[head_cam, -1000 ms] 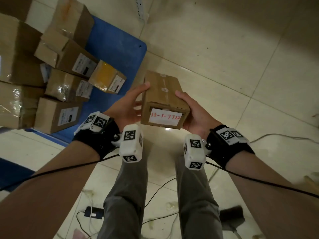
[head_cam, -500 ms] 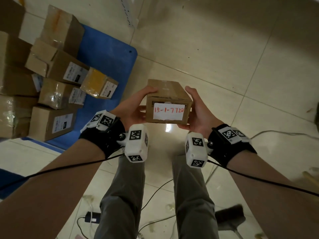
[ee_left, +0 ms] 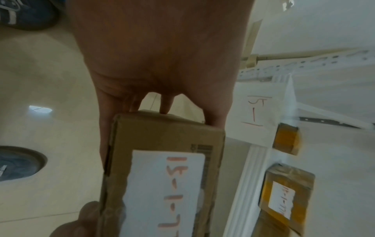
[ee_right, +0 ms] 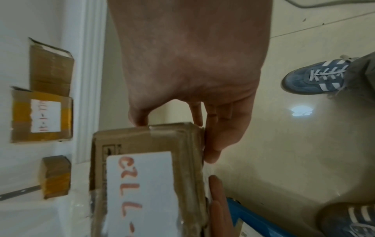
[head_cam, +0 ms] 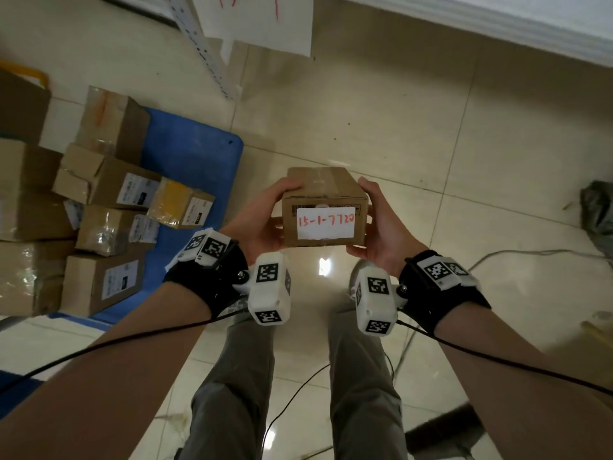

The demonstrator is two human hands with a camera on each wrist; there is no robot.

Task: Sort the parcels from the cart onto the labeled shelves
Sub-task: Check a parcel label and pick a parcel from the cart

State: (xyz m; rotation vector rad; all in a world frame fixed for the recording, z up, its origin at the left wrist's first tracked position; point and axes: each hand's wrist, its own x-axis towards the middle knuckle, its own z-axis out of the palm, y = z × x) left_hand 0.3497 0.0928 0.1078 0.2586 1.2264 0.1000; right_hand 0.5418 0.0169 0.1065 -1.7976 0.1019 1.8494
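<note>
I hold a small brown cardboard parcel (head_cam: 323, 207) at chest height between both hands. Its near face carries a white label (head_cam: 325, 222) with red handwriting reading 15-1-7722. My left hand (head_cam: 265, 220) grips the parcel's left end, thumb on top and fingers underneath. My right hand (head_cam: 381, 234) grips the right end the same way. The left wrist view shows the parcel (ee_left: 162, 173) with the label turned sideways. In the right wrist view the parcel (ee_right: 146, 176) is close up, fingers curled round its edge. A blue cart (head_cam: 192, 154) at left carries several more parcels (head_cam: 112, 190).
A white shelf edge (head_cam: 497, 24) runs across the top right, and a paper shelf label (head_cam: 262, 18) with red writing hangs at top centre. Taped parcels (ee_right: 41, 117) sit on white shelves. Cables (head_cam: 517, 254) trail over the tiled floor, and a dark bag (head_cam: 597, 207) lies at right.
The parcel has tipped up so its labelled face points toward me, and it has risen slightly. My view has swung away from the cart toward the shelf.
</note>
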